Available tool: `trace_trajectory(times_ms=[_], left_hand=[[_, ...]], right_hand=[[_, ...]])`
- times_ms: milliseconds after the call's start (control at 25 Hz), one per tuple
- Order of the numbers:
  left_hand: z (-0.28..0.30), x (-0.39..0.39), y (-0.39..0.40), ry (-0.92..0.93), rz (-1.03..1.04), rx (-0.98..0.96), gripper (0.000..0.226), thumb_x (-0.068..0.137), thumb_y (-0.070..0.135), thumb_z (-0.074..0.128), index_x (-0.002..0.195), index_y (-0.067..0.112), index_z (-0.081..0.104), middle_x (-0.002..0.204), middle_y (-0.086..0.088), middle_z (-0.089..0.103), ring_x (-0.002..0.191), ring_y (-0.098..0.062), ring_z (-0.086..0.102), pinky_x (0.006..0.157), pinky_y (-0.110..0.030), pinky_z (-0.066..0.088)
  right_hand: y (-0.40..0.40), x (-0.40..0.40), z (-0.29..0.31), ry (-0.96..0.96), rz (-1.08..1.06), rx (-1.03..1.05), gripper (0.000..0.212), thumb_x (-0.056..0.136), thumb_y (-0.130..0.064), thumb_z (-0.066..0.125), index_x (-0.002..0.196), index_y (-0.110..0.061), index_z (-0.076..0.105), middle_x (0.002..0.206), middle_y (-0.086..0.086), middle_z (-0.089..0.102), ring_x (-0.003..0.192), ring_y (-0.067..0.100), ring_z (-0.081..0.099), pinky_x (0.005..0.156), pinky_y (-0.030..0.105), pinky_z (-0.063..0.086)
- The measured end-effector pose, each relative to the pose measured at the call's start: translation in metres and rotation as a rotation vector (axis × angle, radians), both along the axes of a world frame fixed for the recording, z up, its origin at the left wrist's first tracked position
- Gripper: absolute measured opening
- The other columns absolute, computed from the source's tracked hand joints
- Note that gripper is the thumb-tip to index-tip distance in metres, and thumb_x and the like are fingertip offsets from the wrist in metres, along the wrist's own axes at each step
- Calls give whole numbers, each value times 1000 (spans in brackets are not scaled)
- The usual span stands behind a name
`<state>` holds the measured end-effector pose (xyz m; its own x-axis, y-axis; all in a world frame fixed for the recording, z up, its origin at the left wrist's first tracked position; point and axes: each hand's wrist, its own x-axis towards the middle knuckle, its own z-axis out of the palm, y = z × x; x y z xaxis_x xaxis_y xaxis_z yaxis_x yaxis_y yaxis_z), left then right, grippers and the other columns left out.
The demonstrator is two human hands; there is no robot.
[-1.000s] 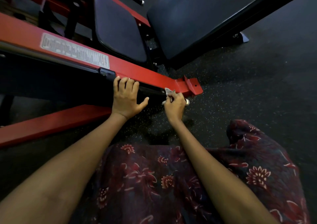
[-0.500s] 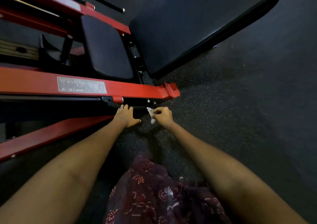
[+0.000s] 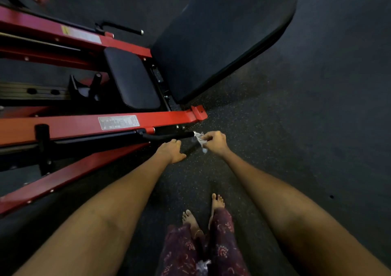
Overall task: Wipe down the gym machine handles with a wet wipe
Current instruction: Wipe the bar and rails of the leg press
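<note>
1. The right hand (image 3: 214,142) pinches a crumpled white wet wipe (image 3: 200,138) between thumb and curled fingers
2. The wet wipe lies at the left edge of the right hand, bunched at the fingertips, with a loose tail hanging toward the near side
3. The far-left tip of the wipe touches the right end of the black handle (image 3: 169,136), which runs left to right just below the red frame rail (image 3: 84,125)
4. The left hand (image 3: 171,151) lies palm down just near of the handle, fingers held together and pointing far, thumb out to the right; whether the fingertips touch the handle cannot be told
5. The two hands sit close together, left hand to the left and slightly nearer than the wipe
6. A silver label plate (image 3: 118,122) is fixed on the red frame rail, left of the hands
7. A black seat pad (image 3: 133,79) and a large black back pad (image 3: 220,37) lie far of the rail
8. Bare feet (image 3: 216,201) stand on the dark speckled floor (image 3: 296,127) in the near field
</note>
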<state>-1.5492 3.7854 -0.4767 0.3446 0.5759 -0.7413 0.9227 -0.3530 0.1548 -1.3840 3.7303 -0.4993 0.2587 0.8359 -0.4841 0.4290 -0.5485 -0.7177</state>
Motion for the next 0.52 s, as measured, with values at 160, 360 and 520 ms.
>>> trace_trajectory(times_ms=[160,360,520], left_hand=[[54,31,-14,-50,21,-31,66,93,39,53,145,7,28,147,-11,32,131,-28,39,108,-39,33],[99,69,-32,-66,-4,-42,64,92,38,55,144,9,30,147,-12,33,132,-28,39,108,-39,33],[130,109,-24,-95,-64,5,64,91,38,55,142,6,32,145,-16,35,131,-30,39,108,-39,33]], right_hand=[[-10,33,60,-2,-64,41,18,77,-2,67,95,-4,72,93,9,71,88,15,65,78,24,52],[-24,91,120,-93,-99,66,20,77,-2,65,96,-6,73,95,10,71,88,15,64,76,26,50],[-31,145,162,-186,5,86,21,79,0,62,97,-5,73,93,13,72,90,17,65,83,29,50]])
